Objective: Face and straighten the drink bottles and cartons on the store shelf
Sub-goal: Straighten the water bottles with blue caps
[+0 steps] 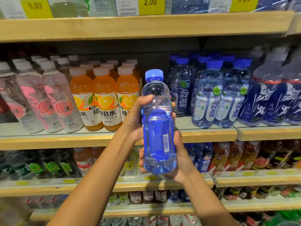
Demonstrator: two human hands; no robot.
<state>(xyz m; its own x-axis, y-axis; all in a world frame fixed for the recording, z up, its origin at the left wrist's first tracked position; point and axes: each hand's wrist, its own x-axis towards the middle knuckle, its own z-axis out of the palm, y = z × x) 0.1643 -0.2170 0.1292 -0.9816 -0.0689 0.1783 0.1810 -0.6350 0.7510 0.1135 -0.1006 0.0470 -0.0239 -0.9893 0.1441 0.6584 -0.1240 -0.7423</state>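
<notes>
Gripping the upper body of a blue bottle [158,128], the left hand [136,119] closes around it from the 9 o'clock side, while the right hand [176,158] cups its base from 4 o'clock. The bottle stands upright in the air in front of the shelf [210,133] (its barcode side faces the camera). At 10 o'clock stand orange vitamin bottles [105,98], and at 2 o'clock a row of blue-capped bottles [210,95], just beside a gap.

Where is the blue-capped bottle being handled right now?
Centre of the head view, off the shelf: blue-capped bottle held upright in left hand and right hand, before the gap beside the orange bottles.
</notes>
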